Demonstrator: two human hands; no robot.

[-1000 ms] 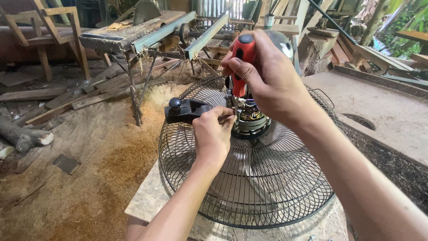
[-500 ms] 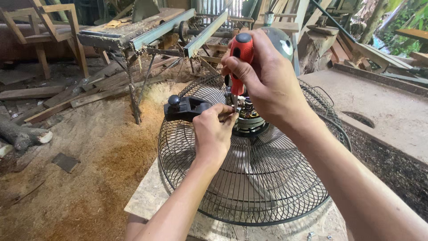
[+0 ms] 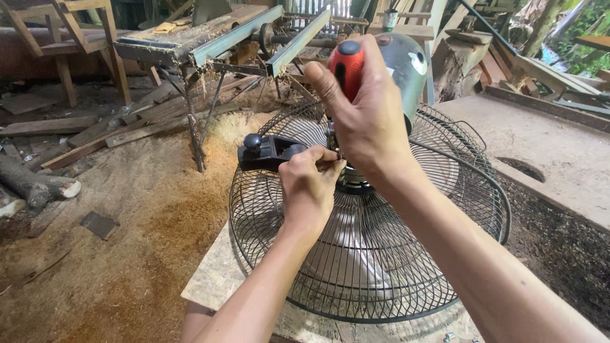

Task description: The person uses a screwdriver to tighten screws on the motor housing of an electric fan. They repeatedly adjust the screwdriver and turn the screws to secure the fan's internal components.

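Observation:
A round black wire fan guard [image 3: 381, 279] lies flat on a chipboard sheet [image 3: 213, 282], with the fan's grey motor housing [image 3: 406, 60] rising at its centre. My right hand [image 3: 368, 121] is wrapped around the red and black handle of a screwdriver [image 3: 346, 63], held upright over the hub. My left hand [image 3: 311, 184] pinches the screwdriver's shaft near the hub with thumb and fingers. The tip of the tool is hidden behind my hands. A black hand plane [image 3: 267, 151] rests just left of the guard, behind my left hand.
Sawdust covers the floor [image 3: 127, 241] to the left. A saw table with a metal frame [image 3: 210, 38] stands behind the fan. Planks, a log [image 3: 38, 184] and wooden chairs [image 3: 70, 38] lie at the back left. A concrete slab [image 3: 559, 152] runs along the right.
Both hands stay on the screwdriver at the fan hub, with only slight shifts of the fingers. The view has drifted a little.

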